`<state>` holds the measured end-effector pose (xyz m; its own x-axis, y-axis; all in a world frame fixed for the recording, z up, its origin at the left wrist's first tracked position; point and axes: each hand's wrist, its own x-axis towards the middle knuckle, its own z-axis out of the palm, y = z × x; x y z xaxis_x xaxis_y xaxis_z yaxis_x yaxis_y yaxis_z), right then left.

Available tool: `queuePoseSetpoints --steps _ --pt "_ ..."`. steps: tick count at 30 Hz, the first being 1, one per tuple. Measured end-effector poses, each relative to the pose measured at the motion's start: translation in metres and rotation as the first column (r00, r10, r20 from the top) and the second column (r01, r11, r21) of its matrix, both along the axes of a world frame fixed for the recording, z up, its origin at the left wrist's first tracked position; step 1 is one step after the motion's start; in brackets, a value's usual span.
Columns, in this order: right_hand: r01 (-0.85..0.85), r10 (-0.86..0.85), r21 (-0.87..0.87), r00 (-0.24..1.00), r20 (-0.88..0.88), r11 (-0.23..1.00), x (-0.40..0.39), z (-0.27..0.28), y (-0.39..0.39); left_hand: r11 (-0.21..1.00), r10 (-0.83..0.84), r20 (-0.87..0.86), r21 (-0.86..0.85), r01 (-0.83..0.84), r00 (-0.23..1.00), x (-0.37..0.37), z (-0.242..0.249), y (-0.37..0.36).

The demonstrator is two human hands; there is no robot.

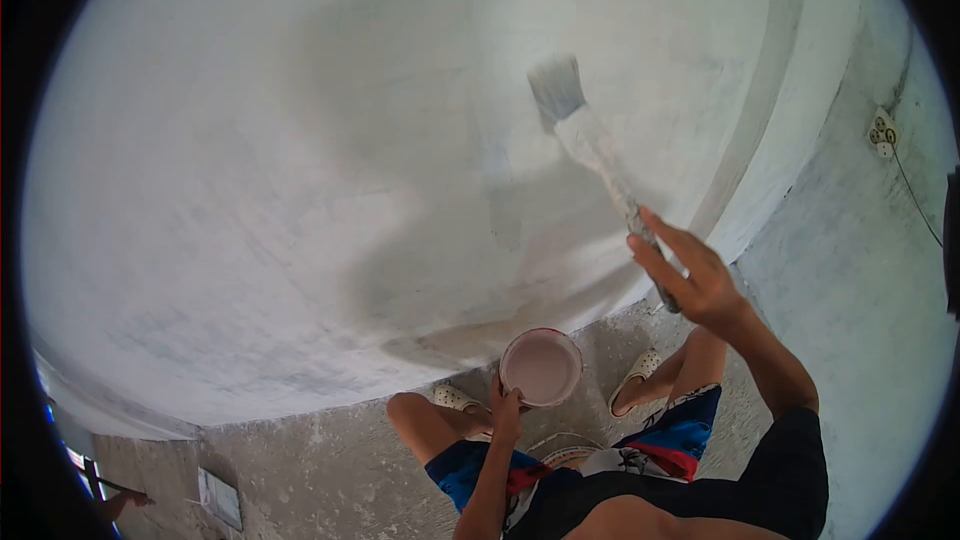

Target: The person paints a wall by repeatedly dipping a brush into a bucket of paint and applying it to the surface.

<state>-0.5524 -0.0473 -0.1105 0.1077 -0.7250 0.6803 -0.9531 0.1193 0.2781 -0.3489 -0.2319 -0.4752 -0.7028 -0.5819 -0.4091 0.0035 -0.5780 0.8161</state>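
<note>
My right hand (pixel 695 275) is closed round the handle of a paintbrush (pixel 597 145), raised in front of the wall (pixel 250 160). White paint coats the brush's ferrule and handle, and its bristles point up and left over the wall. Down by my knees, my left hand (pixel 506 408) grips the rim of a round bucket (pixel 541 368) with pale pinkish-white liquid in it. The wall is whitish with greyer patches, and my shadow falls across its middle.
A power socket (pixel 883 132) with a cable sits on the right-hand wall. On the rough concrete floor (pixel 330 470) at lower left lies a flat pale panel (pixel 220 498). Part of another person's hand (pixel 130 502) shows at the far lower left.
</note>
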Motion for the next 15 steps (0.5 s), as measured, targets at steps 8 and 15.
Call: queuePoseSetpoints --steps 8,15 --pt "0.015 -0.026 0.074 0.988 0.155 0.997 0.014 -0.079 0.014 1.000 -0.013 0.029 -0.028 0.014 0.999 0.001 0.006 0.003" --pt "-0.078 -0.037 0.286 0.926 0.375 0.955 0.022 -0.110 0.031 0.999 -0.031 0.027 -0.040 0.032 0.999 0.000 0.010 0.003"
